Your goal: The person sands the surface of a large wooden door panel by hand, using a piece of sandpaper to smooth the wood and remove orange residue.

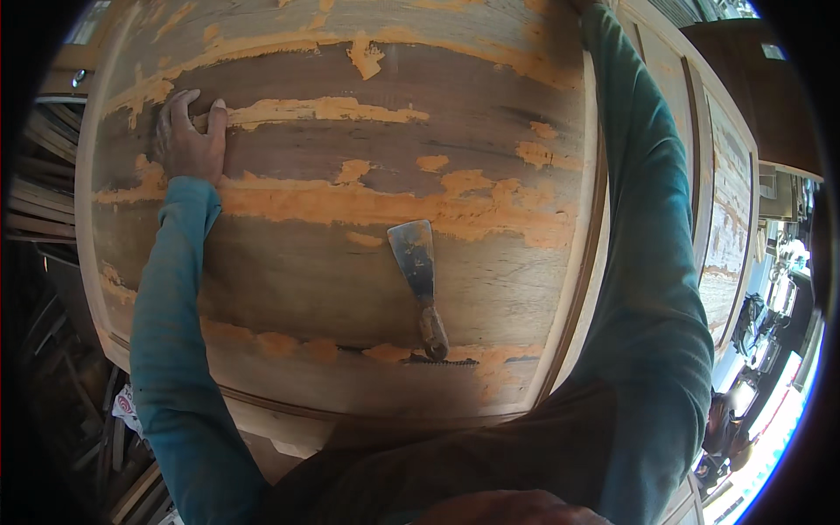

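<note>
My left hand (191, 140) rests on the left part of a large wooden panel (332, 254), its fingers bent and spread with the thumb apart. Orange filler (350, 203) lies in rough streaks along the panel's boards, one of them right beside that thumb. A putty knife (418, 280) lies loose on the panel near me, its worn blade pointing away and its stained handle toward me. My right arm (643, 219) stretches along the panel's right side to the far edge. Only a sliver of my right hand (584, 3) shows at the top; its fingers are hidden.
Raised wooden framing (588, 254) borders the panel on the right. Farther right is another panel section with pale, patchy surface (729, 192). Stacked wood strips (44, 175) stand at the left. A white bag (127, 407) sits low on the left.
</note>
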The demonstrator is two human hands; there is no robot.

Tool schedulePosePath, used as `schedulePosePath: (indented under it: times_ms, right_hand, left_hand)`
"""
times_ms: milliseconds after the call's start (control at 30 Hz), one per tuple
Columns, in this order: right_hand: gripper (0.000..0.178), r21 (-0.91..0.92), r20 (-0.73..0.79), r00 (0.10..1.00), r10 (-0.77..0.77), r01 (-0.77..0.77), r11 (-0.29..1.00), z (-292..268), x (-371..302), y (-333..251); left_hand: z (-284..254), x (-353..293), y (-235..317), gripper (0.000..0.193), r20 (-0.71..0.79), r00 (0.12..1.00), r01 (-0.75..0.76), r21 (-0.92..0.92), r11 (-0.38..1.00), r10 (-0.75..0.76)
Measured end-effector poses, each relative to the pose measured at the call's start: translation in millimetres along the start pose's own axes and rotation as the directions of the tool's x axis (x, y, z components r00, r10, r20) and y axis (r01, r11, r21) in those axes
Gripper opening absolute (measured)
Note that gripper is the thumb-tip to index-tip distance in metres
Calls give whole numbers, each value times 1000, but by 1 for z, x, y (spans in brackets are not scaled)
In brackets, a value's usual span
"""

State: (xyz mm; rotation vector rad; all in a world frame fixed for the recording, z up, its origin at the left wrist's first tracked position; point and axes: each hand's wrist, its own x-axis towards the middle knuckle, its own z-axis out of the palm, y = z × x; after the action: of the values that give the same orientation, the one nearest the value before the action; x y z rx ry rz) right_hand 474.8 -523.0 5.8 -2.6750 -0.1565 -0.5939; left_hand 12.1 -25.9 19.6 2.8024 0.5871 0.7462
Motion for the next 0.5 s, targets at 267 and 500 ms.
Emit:
schedulePosePath:
  times_ms: [267, 500]
  right_hand:
    - [15, 55, -96, 978, -187, 193, 980, -95, -236, -13]
    - [15, 172, 6, 1000, 15, -16, 985, -253, -429, -80]
  left_hand:
    - [-6, -1, 5, 48, -3, 997, 76, 100, 992, -76]
    - [-3, -4, 11, 47, 50, 989, 126, 172, 977, -136]
